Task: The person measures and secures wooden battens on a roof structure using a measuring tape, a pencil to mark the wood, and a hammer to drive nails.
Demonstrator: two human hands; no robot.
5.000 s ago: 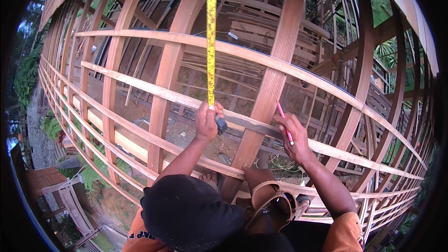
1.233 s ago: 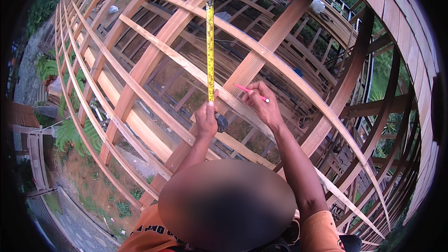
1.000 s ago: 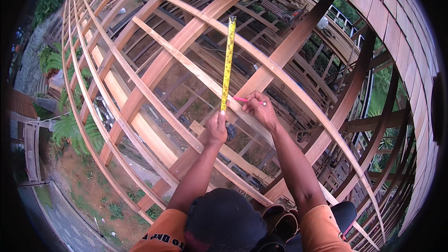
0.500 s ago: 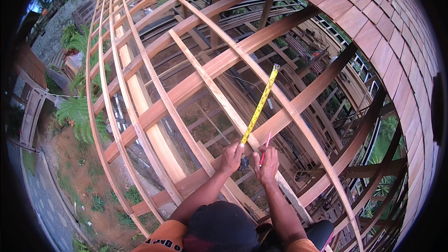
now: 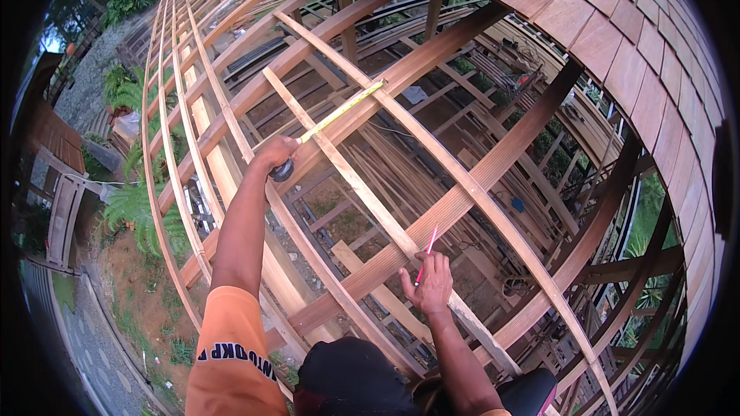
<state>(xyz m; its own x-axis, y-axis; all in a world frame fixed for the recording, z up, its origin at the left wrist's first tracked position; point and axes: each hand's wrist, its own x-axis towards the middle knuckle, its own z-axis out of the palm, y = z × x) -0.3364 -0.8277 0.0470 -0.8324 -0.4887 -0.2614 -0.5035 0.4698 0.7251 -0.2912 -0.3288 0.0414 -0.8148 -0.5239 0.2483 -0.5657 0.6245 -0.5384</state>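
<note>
My left hand (image 5: 274,152), arm stretched far forward, is closed around a tape measure with a dark case (image 5: 282,170). Its yellow blade (image 5: 339,114) runs out along a brown rafter (image 5: 401,77), over a loose light batten (image 5: 339,158), and its tip reaches the long curved batten (image 5: 443,156). My right hand (image 5: 433,283) pinches a red pencil (image 5: 425,256), point up, over the loose batten where that crosses a nearer rafter (image 5: 443,216). Whether the right hand rests on the wood I cannot tell.
Rows of thin curved battens (image 5: 185,100) cross the rafters on the left. Reddish shingles (image 5: 593,38) cover the roof at upper right. Through gaps in the frame, stacked planks (image 5: 385,162) lie well below. Ferns (image 5: 135,200) grow on the ground at left.
My left hand has moved forward and left with the tape, from the nearer rafter to the farther one, and the blade now lies along it. My right hand stays near the nearer rafter with the pencil.
</note>
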